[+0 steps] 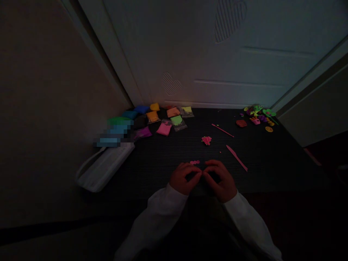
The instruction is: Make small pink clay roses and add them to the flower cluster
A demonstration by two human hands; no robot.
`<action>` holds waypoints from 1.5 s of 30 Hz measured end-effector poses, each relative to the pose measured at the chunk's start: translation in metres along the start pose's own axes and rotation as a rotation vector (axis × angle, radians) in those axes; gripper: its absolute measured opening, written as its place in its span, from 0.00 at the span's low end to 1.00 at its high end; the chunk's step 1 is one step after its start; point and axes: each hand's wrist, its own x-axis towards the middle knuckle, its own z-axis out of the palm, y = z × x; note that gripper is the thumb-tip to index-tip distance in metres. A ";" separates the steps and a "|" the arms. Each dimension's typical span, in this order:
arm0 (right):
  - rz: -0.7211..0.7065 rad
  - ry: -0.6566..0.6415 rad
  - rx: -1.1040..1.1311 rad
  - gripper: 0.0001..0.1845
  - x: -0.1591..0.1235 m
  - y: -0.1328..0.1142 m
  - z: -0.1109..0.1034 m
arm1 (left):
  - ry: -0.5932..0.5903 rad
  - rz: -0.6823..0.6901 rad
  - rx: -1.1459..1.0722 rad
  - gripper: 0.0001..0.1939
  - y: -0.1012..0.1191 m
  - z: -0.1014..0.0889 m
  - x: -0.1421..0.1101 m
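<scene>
My left hand [185, 178] and my right hand [219, 180] meet near the front edge of a dark ribbed mat [163, 159], fingertips pinched together. What they pinch is too small and dark to name. Just beyond the fingertips lies a small row of pink clay bits [194, 162]. Farther off sits a cluster of pink clay balls [206, 140]. A pink plastic knife tool [236, 158] lies to the right of my hands, and a thin pink stick tool [222, 130] lies behind it. Both sleeves are white.
Several small bags of coloured clay [163, 119] lie at the mat's far left. Finished clay figures and pieces [258, 116] sit at the far right by the white door [217, 54]. A white bag [104, 166] rests at the left edge.
</scene>
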 end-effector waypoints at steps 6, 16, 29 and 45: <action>0.020 0.014 0.004 0.05 0.000 0.001 0.001 | -0.002 -0.010 0.018 0.07 0.003 0.000 0.000; 0.015 0.013 0.011 0.05 -0.001 0.002 0.001 | -0.009 0.034 0.030 0.06 -0.003 0.003 -0.001; 0.134 0.115 -0.082 0.04 0.008 0.007 -0.001 | 0.228 0.143 0.475 0.09 -0.005 0.001 -0.004; 0.201 0.059 -0.239 0.03 0.036 0.009 0.004 | 0.009 0.037 0.678 0.14 -0.003 0.006 0.015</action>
